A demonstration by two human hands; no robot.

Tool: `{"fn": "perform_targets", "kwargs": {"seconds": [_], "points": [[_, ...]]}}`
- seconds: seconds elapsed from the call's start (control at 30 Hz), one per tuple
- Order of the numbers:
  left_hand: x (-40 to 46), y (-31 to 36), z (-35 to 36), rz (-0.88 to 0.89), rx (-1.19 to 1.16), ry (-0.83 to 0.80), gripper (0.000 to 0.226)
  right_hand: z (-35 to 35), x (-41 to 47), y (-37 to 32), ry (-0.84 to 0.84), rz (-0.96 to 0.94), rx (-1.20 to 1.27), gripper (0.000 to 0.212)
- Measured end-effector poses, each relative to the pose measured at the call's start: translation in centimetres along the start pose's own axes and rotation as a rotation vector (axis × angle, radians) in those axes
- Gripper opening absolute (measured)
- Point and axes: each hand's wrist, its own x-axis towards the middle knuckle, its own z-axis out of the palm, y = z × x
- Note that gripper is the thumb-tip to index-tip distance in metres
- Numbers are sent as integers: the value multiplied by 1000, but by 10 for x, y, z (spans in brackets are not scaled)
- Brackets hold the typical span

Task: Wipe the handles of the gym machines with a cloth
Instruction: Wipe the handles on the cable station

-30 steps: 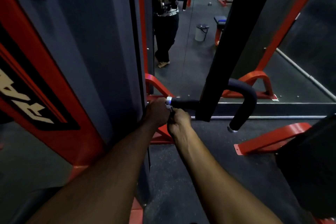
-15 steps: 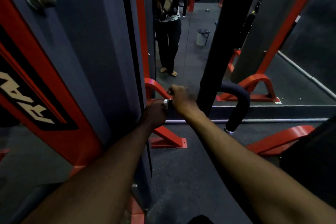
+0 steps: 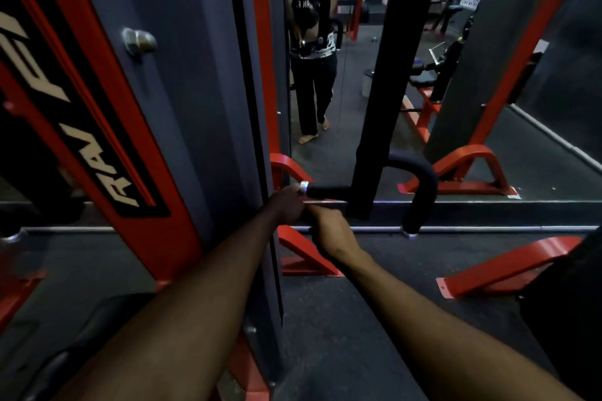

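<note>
Handle (image 3: 329, 192): right of machine panel (image 3: 156, 107); before mirror (image 3: 456, 75)
Left hand (image 3: 286, 205): at handle's end
Right hand (image 3: 332, 231): just below handle

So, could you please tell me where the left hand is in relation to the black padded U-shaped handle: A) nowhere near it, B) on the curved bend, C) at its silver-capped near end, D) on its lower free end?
C: the left hand sits at the silver-capped near end of the black padded U-shaped handle, away from the bend.

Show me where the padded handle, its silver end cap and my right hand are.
padded handle (image 3: 423, 185), head view, on the curved black foam bend.
silver end cap (image 3: 304, 186), head view, on the metal ring.
right hand (image 3: 332, 231), head view, on its back.
</note>
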Motion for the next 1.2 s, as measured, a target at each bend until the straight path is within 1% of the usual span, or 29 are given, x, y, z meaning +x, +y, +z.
{"fn": "perform_targets", "kwargs": {"seconds": [0.03,0.1,0.13,0.17,0.2,0.23,0.3,0.33,0.4,0.47,0.57,0.63,0.73,0.83,0.9,1.0,1.1,1.17,1.2], "points": [[-6,8,-1,-28,26,-5,35,-2,-10,5,39,52,84,44],[-18,24,2,-65,89,40,51,-12,-25,14,111,186,281,40],[-25,30,4,-88,82,81,59,-19,-33,15,128,238,425,39],[-32,34,8,-94,49,130,62,-28,-41,14,145,277,579,38],[-44,43,14,-69,-21,182,58,-39,-53,13,174,301,701,35],[-53,48,22,-30,-136,232,49,-49,-61,13,200,305,773,31],[-80,64,46,41,-411,296,28,-70,-84,14,273,303,844,22],[-93,74,58,83,-527,278,23,-80,-95,15,314,314,864,20],[-125,103,82,208,-620,179,15,-100,-124,20,392,333,936,20],[-152,132,104,311,-634,100,23,-122,-158,25,449,357,1062,21],[-185,169,127,311,-710,39,29,-148,-211,33,544,360,1190,20],[-207,188,146,325,-704,-21,32,-163,-248,41,608,352,1214,18],[-238,213,176,391,-662,-64,35,-183,-303,52,650,345,1182,16],[-270,246,206,413,-679,-116,34,-210,-365,60,729,364,1137,24],[-293,270,224,465,-670,-160,32,-226,-408,63,787,374,1073,31],[-328,301,251,538,-651,-244,29,-241,-469,68,879,446,961,30],[-366,322,291,646,-584,-389,26,-243,-539,71,1073,520,898,31],[-391,328,314,689,-566,-474,26,-240,-580,66,1174,570,911,31],[-412,332,329,705,-575,-552,25,-235,-610,62,1245,605,887,30]]}}
